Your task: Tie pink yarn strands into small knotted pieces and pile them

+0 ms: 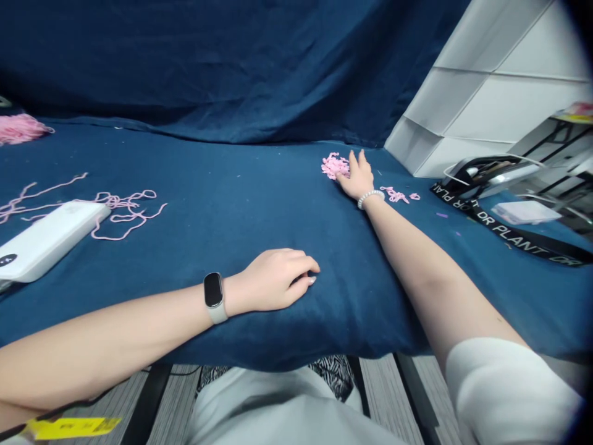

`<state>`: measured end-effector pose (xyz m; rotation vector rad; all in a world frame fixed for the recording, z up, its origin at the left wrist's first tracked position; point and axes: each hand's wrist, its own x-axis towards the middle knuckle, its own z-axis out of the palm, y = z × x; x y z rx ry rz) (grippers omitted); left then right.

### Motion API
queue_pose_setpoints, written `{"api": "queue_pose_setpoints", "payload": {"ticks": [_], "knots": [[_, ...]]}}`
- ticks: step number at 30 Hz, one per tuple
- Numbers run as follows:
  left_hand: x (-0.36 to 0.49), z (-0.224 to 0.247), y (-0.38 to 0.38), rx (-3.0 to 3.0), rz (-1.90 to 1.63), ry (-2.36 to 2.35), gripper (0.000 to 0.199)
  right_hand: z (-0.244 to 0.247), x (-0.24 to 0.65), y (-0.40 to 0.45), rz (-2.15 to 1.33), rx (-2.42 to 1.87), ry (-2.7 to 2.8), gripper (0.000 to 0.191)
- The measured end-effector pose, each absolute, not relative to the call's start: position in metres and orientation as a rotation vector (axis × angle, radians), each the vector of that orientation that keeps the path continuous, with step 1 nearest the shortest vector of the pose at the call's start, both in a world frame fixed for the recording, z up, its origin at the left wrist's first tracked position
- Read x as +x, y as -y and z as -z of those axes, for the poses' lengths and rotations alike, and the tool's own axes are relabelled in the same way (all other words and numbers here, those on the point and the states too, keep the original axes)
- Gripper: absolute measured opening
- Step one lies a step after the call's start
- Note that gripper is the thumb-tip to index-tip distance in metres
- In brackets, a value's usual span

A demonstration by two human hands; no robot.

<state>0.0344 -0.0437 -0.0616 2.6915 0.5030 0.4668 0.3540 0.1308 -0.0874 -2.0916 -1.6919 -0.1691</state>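
My left hand (280, 279) rests on the blue cloth near the table's front edge, a grey-strapped fitness band on its wrist. Its fingers are loosely curved, thumb and forefinger apart, and nothing shows in them. Farther off to the right, my right hand (359, 177), with a beaded bracelet, reaches over the cloth. Its fingers are stretched out and its thumb side touches a small heap of short pink yarn pieces (334, 166). More pink yarn scraps (395, 194) lie just right of that wrist.
At left, a white power bank (53, 238) lies against long pink yarn strands (125, 213). A pink yarn bundle (23, 128) sits at the far left. On the right are a black lettered lanyard (504, 228), a clear plastic box (525, 212) and white panels (472, 102).
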Motion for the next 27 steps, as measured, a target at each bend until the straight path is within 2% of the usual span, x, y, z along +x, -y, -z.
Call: {"api": "queue_pose_setpoints", "payload": {"ticks": [5, 11, 14, 17, 20, 22, 24, 27], "knots": [[0.034, 0.057, 0.046, 2.693, -0.418, -0.527, 0.029, 0.082, 0.336, -0.158, 0.169, -2.132, 1.835, 0.083], [0.03, 0.055, 0.046, 2.638, -0.435, -0.519, 0.033, 0.088, 0.342, -0.189, -0.111, -2.242, 1.905, 0.076], [0.031, 0.058, 0.048, 2.616, -0.423, -0.509, 0.033, 0.093, 0.348, -0.191, -0.145, -2.241, 1.929, 0.074], [0.028, 0.056, 0.048, 2.528, -0.468, -0.584, 0.044, 0.094, 0.348, -0.187, -0.147, -2.228, 1.928, 0.076], [0.013, 0.042, 0.036, 2.439, -0.519, -0.847, 0.06, 0.093, 0.344, -0.18, -0.102, -2.192, 1.897, 0.082], [-0.013, 0.028, 0.017, 2.486, -0.524, -1.099, 0.059, 0.092, 0.343, -0.177, -0.034, -2.136, 1.853, 0.085], [-0.051, 0.014, -0.009, 2.563, -0.472, -1.379, 0.053, 0.091, 0.343, -0.174, 0.059, -2.036, 1.766, 0.079], [-0.121, 0.003, -0.046, 2.501, -0.255, -1.94, 0.056, 0.091, 0.345, -0.172, 0.146, -1.954, 1.601, 0.075]]}}
